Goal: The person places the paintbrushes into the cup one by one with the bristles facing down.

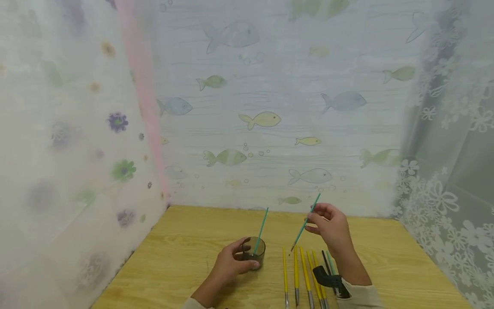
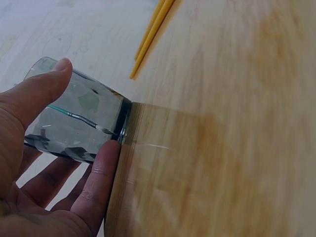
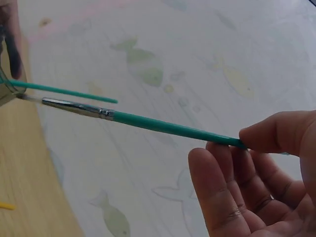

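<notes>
- The left hand is curving its fingers around the glass, which is standing on the tabletop; one teal brush is leaning inside.
- The right hand is pinching another teal brush by its upper handle, and its bristles are pointing downward, outside the glass.
- In my opinion, the left fingers should be holding firmly but gently, and the right should be guiding the brush slowly, without bumping its bristles.

Your left fingers grip a glass on the surface; between them, a brush leans inside it. Two yellow sticks lie beyond them.
</notes>
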`<state>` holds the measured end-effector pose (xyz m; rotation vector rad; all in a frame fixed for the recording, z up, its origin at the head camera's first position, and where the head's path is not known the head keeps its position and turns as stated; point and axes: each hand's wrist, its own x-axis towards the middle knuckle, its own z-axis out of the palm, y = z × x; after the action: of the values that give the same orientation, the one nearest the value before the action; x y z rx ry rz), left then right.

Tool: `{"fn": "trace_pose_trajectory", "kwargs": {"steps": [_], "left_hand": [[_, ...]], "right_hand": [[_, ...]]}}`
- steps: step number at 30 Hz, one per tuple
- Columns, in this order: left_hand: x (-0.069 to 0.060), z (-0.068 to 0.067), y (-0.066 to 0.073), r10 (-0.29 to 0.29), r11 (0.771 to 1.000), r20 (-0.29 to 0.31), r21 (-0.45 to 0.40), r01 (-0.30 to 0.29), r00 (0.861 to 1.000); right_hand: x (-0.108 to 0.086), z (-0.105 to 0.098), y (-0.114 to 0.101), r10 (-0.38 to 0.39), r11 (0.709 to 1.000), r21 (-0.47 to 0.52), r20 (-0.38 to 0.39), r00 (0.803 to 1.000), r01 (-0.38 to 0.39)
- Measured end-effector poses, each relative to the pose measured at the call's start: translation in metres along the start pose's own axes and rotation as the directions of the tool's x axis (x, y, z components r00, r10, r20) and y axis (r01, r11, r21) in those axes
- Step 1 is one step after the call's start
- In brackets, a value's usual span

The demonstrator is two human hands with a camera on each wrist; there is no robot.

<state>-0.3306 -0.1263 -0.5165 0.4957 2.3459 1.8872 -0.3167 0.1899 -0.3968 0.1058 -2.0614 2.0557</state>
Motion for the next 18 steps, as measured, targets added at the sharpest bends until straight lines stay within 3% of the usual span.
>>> {"fn": "trace_pose_trajectory", "kwargs": {"steps": [11,18], "left_hand": [[0.001,0.0,0.002,0.005,1.0,0.017,-0.02,-0.004,1.0],[-0.001,0.0,-0.001,-0.031,0.999,0.018,-0.031,0.032,0.999]], "right_hand": [[-0.004,0.03,0.002,-0.108,0.993,0.034,-0.023,0.994,0.109],[-0.007,0.044,0.01,-0.114,0.993,0.023,-0.014,0.993,0.115]]}}
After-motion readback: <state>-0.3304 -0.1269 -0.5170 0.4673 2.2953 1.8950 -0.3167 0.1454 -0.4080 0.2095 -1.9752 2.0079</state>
